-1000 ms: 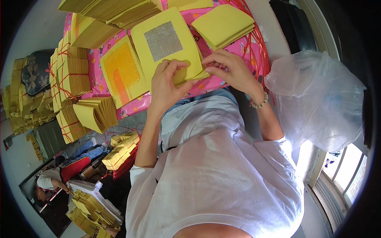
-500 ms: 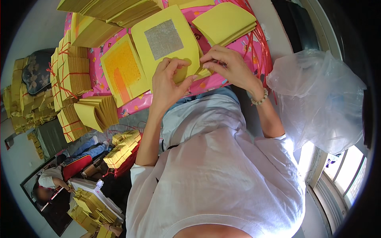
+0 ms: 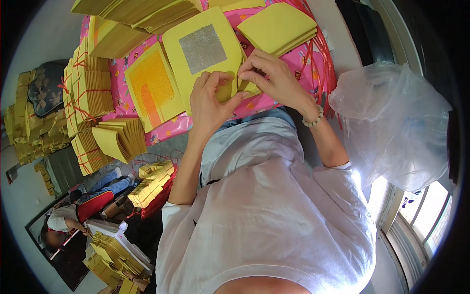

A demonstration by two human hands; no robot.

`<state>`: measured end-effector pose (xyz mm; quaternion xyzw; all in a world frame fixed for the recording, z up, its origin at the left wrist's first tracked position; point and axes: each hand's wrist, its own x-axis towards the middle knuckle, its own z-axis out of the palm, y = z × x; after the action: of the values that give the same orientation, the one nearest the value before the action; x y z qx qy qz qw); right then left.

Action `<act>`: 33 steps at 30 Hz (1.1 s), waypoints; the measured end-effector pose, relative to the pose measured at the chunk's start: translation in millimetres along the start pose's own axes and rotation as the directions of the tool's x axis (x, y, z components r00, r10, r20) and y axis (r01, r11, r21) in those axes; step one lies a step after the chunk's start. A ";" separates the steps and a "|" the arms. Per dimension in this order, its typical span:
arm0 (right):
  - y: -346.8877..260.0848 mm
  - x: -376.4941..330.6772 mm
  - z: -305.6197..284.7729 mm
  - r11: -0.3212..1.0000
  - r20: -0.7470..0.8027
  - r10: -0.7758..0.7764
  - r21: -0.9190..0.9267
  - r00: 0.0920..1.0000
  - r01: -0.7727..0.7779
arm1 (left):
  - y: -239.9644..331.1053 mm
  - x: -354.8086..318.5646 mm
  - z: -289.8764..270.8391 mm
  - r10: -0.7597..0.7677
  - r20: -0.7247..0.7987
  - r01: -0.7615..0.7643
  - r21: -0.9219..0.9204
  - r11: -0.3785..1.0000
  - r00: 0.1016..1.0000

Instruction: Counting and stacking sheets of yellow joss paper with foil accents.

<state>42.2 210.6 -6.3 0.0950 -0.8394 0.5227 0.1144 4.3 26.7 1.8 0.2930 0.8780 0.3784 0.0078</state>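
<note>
A yellow paper sheet with a silver square patch lies before me on the pink table. My left hand rests on its near part, fingers curved and thumb held apart. On the sheet's right side, the fingertips of my right hand pinch its edge, which is bent upward. Beneath that edge more yellow paper shows. To the left lies another yellow sheet with an orange patch. Beyond my right hand sits a folded stack of yellow paper.
Bundles of yellow paper tied with red string line the table's left side. Red strings hang at its right edge, near a big clear plastic bag. A person works at another table at lower left.
My right hand has moved left toward my left hand, with the sheet's right edge bent inward in its fingers. My left hand has hardly moved.
</note>
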 end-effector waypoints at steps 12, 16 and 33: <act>-3.3 -10.8 -17.0 0.984 -0.031 0.130 0.123 0.991 -0.125 | -9.6 -3.7 3.8 -0.179 -0.046 0.165 -0.211 0.963 0.983; -4.7 -20.9 -23.4 0.995 0.073 0.082 -0.060 0.994 -0.078 | -15.9 -4.1 4.8 -0.130 -0.054 0.121 -0.148 0.982 0.990; -13.5 -15.1 -10.7 0.990 0.061 0.122 -0.071 0.991 -0.118 | -16.6 -4.1 3.7 -0.122 -0.017 0.117 -0.178 0.977 0.992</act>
<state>61.4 215.0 5.5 0.0574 -0.8640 0.4967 0.0584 0.0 18.0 -12.8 0.2327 0.8569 0.4578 0.0444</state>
